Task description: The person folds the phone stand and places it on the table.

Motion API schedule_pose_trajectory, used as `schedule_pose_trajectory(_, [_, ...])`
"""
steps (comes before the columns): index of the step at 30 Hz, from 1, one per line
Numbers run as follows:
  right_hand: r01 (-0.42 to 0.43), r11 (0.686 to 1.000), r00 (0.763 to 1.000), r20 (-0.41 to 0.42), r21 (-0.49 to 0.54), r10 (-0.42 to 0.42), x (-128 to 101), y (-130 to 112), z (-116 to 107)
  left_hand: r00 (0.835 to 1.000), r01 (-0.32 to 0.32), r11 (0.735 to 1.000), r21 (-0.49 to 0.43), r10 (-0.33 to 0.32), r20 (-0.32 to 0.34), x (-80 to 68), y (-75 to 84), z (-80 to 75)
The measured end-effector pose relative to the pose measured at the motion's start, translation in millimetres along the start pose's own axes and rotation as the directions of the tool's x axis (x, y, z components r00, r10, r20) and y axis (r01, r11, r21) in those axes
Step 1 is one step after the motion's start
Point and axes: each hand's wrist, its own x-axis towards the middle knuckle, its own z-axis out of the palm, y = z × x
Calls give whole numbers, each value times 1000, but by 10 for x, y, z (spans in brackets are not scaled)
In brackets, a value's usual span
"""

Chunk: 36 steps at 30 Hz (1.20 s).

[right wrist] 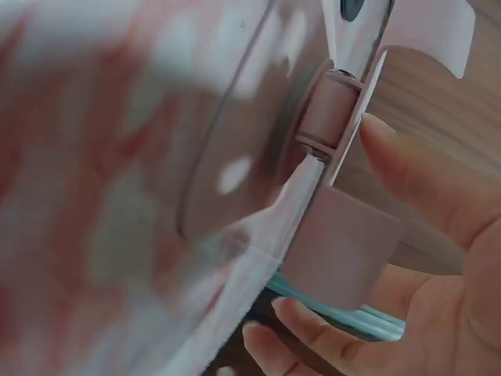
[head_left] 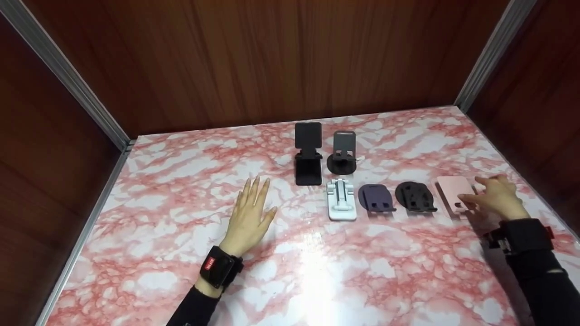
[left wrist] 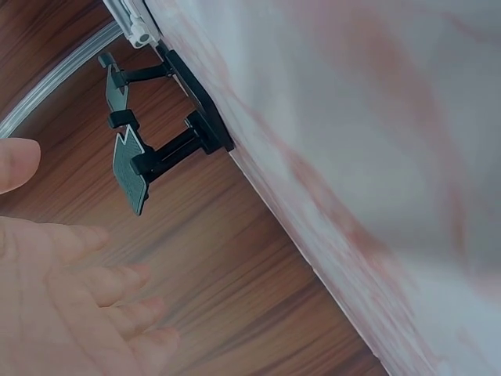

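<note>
The right hand point(head_left: 496, 197) holds the pink stand point(head_left: 454, 191) at the right end of a row on the marble table point(head_left: 181, 253); its thumb point(right wrist: 407, 168) presses one side of the stand's plate and curled fingers point(right wrist: 313, 333) come round the other, pinching it. The stand rests on the tabletop, just right of a folded black stand point(head_left: 414, 197), a purple stand point(head_left: 376, 198) and a white stand point(head_left: 340, 199). Behind them two more stand upright side by side: a black one point(head_left: 308, 154) and a grey one point(head_left: 343, 154). The left hand point(head_left: 250, 216) lies flat on the table, well apart from the stands, fingers straight and close together, holding nothing.
</note>
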Motion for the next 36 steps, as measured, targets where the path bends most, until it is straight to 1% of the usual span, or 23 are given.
schedule_pose_trajectory(3, [-5,999,1000,-17,-42,4,7,-64,3,1000,-5,1000,7,5,-6,-4,-7,4])
schedule_pose_trajectory(7, [21,997,999,-22,-79,-23,2,-158,16,1000,-12,1000,21,13,-18,-5,-20,13])
schedule_pose_trajectory(12, [33,992,999,-35,-123,-37,2,-275,53,999,-5,999,52,7,-32,-4,-21,11])
schedule_pose_trajectory(15, [53,986,997,-45,-159,-61,26,-360,80,999,-4,997,72,6,-39,-6,-31,14])
schedule_pose_trajectory(20, [106,979,990,-71,-176,-120,94,-566,96,999,-1,995,99,6,-46,-5,-38,6])
schedule_pose_trajectory(25, [176,963,975,-97,-206,-199,173,-818,85,998,0,993,115,7,-58,11,-36,-3])
schedule_pose_trajectory(29, [207,954,970,-84,-216,-230,255,-1041,84,998,-5,993,118,13,-59,13,-48,7])
schedule_pose_trajectory(33, [240,940,967,-26,-243,-254,366,-1238,105,999,-5,994,111,10,-43,2,-52,16])
schedule_pose_trajectory(36, [260,934,964,14,-245,-264,455,-1370,143,999,-19,995,99,22,-36,-3,-54,22])
